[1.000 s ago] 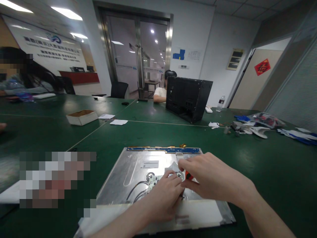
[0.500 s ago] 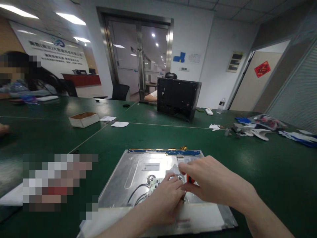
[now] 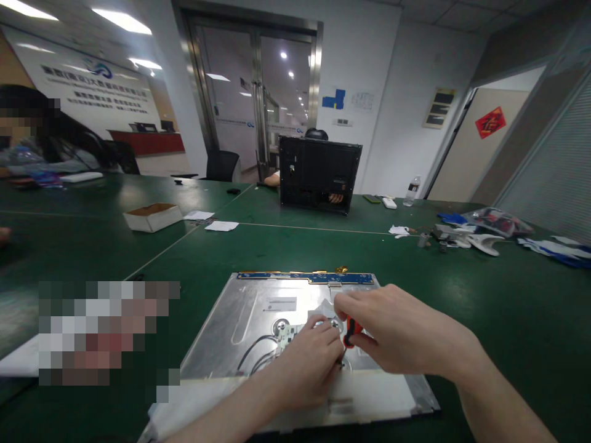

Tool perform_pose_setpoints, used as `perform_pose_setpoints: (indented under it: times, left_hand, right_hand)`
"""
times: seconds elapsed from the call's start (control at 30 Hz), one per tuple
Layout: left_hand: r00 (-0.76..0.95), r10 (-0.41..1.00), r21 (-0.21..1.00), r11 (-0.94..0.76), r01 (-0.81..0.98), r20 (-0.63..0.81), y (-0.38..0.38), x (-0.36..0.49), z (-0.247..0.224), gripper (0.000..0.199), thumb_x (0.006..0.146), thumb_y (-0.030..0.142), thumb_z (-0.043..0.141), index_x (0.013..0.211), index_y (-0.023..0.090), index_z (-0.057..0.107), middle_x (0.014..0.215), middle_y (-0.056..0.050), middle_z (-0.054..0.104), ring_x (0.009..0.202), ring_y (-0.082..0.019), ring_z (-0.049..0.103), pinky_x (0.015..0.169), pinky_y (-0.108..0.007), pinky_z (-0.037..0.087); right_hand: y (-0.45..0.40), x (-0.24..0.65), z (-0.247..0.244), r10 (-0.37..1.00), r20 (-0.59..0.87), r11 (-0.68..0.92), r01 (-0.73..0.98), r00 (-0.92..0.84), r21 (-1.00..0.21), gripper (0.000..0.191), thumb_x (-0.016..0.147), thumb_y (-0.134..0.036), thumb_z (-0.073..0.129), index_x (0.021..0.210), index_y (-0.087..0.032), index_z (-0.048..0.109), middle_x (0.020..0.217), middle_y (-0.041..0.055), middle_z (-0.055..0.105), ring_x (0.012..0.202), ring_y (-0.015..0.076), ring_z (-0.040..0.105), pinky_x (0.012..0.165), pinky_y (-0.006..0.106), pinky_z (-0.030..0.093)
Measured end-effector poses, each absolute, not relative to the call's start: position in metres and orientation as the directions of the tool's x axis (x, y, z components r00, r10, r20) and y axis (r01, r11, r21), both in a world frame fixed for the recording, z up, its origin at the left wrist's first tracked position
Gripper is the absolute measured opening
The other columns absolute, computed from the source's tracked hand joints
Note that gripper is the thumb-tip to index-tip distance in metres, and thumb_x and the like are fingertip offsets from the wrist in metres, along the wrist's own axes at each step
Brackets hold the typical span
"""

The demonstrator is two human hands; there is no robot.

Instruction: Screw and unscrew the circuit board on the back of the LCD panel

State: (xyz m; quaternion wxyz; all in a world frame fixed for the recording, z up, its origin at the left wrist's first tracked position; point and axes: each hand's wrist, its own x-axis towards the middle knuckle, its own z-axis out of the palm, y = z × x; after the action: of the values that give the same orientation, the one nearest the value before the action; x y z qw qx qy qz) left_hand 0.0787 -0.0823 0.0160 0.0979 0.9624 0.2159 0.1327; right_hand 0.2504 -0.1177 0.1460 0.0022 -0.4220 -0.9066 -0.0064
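Observation:
A silver metal panel (image 3: 249,307) lies flat before me, a blue circuit strip (image 3: 341,278) along its far edge. My right hand (image 3: 397,326) is closed round a red and black screwdriver (image 3: 353,331), its shaft pointing down to the panel near a round fitting. Just left of it, my left hand (image 3: 316,357) bends over a small pale circuit board (image 3: 289,333) with black cables; its fingers are curled, and what they press or hold is hidden beneath them.
A black monitor casing (image 3: 318,175) stands across the green table (image 3: 258,249), a person's hand behind it. A white open box (image 3: 153,218) sits left, a bottle (image 3: 412,191) and scattered parts right. Another person sits far left.
More of the red screwdriver shows beneath my right hand. The black casing across the table has turned to face me more squarely, and a person's hand now shows in its lower opening.

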Motion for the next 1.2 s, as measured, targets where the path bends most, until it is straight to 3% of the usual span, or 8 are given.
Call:
perform_pose_setpoints:
  times: [0.2, 0.37, 0.47, 0.63, 0.7, 1.0, 1.13, 1.2]
  left_hand:
    - [0.866, 0.441, 0.246, -0.889, 0.385, 0.236, -0.0833, 0.0787, 0.0176, 0.015, 0.078, 0.015, 0.056, 0.093, 0.018, 0.059, 0.103, -0.006, 0.063, 0.099, -0.024, 0.056, 0.101, -0.042, 0.031]
    - [0.86, 0.446, 0.264, -0.885, 0.383, 0.247, -0.0838, 0.0789, 0.0165, 0.029, 0.08, 0.017, 0.055, 0.11, 0.018, 0.055, 0.116, -0.008, 0.06, 0.11, -0.025, 0.053, 0.101, -0.041, 0.033]
    - [0.859, 0.455, 0.288, -0.877, 0.386, 0.233, -0.0843, 0.0794, 0.0165, 0.029, 0.081, 0.017, 0.053, 0.11, 0.018, 0.055, 0.118, -0.008, 0.06, 0.113, -0.025, 0.052, 0.099, -0.038, 0.037]
    - [0.853, 0.467, 0.28, -0.872, 0.401, 0.231, -0.0845, 0.08, 0.0177, 0.025, 0.08, 0.015, 0.053, 0.105, 0.019, 0.058, 0.115, -0.007, 0.062, 0.113, -0.025, 0.052, 0.1, -0.04, 0.035]
    - [0.853, 0.469, 0.28, -0.871, 0.403, 0.229, -0.0842, 0.08, 0.0181, 0.022, 0.081, 0.015, 0.053, 0.102, 0.019, 0.059, 0.112, -0.006, 0.062, 0.11, -0.026, 0.053, 0.102, -0.042, 0.033]
    - [0.865, 0.451, 0.259, -0.882, 0.395, 0.218, -0.0831, 0.0791, 0.0163, 0.016, 0.083, 0.017, 0.052, 0.097, 0.019, 0.059, 0.103, -0.007, 0.063, 0.102, -0.025, 0.055, 0.1, -0.044, 0.032]
    - [0.858, 0.46, 0.266, -0.877, 0.399, 0.228, -0.0823, 0.0784, 0.0147, 0.016, 0.081, 0.016, 0.054, 0.096, 0.019, 0.059, 0.102, -0.007, 0.063, 0.1, -0.025, 0.056, 0.099, -0.045, 0.032]
    - [0.862, 0.452, 0.27, -0.881, 0.389, 0.231, -0.082, 0.0782, 0.0144, 0.016, 0.079, 0.015, 0.054, 0.094, 0.019, 0.058, 0.101, -0.006, 0.063, 0.098, -0.025, 0.056, 0.099, -0.045, 0.032]
  right_hand:
    - [-0.1131, 0.2433, 0.1443, 0.826, -0.002, 0.563, 0.824, -0.564, 0.073, 0.013, 0.088, -0.031, 0.054, 0.08, -0.02, 0.057, 0.075, 0.0012, 0.065, 0.063, 0.0158, 0.057, 0.052, 0.027, 0.025]
    - [-0.1174, 0.2457, 0.1475, 0.705, -0.025, 0.705, 0.704, -0.709, -0.081, 0.014, 0.083, -0.024, 0.054, 0.097, -0.021, 0.055, 0.09, 0.0025, 0.063, 0.074, 0.0157, 0.055, 0.057, 0.027, 0.032]
    - [-0.1192, 0.2443, 0.1482, 0.686, -0.052, 0.72, 0.687, -0.726, -0.097, 0.018, 0.082, -0.018, 0.053, 0.099, -0.02, 0.052, 0.092, 0.003, 0.062, 0.074, 0.0155, 0.055, 0.058, 0.027, 0.034]
    - [-0.1165, 0.2389, 0.1452, 0.749, -0.005, 0.662, 0.749, -0.663, -0.021, 0.01, 0.09, -0.029, 0.051, 0.095, -0.021, 0.056, 0.086, 0.0023, 0.066, 0.071, 0.0166, 0.058, 0.055, 0.028, 0.03]
    - [-0.1161, 0.2391, 0.1442, 0.782, 0.016, 0.623, 0.782, -0.624, 0.019, 0.016, 0.091, -0.036, 0.05, 0.089, -0.022, 0.057, 0.08, 0.0022, 0.067, 0.068, 0.0173, 0.058, 0.054, 0.028, 0.028]
    - [-0.1187, 0.247, 0.1469, 0.729, 0.027, 0.685, 0.728, -0.685, -0.036, 0.01, 0.082, -0.019, 0.053, 0.092, -0.019, 0.051, 0.085, 0.0021, 0.064, 0.068, 0.0154, 0.056, 0.051, 0.028, 0.028]
    - [-0.1148, 0.2437, 0.1447, 0.779, 0.051, 0.624, 0.78, -0.625, 0.037, 0.006, 0.088, -0.025, 0.052, 0.09, -0.02, 0.054, 0.083, 0.0017, 0.067, 0.068, 0.0167, 0.059, 0.05, 0.028, 0.025]
    - [-0.1132, 0.2426, 0.1439, 0.799, 0.051, 0.597, 0.8, -0.599, 0.055, 0.013, 0.09, -0.032, 0.051, 0.088, -0.021, 0.057, 0.079, 0.0021, 0.067, 0.067, 0.0174, 0.061, 0.05, 0.028, 0.023]
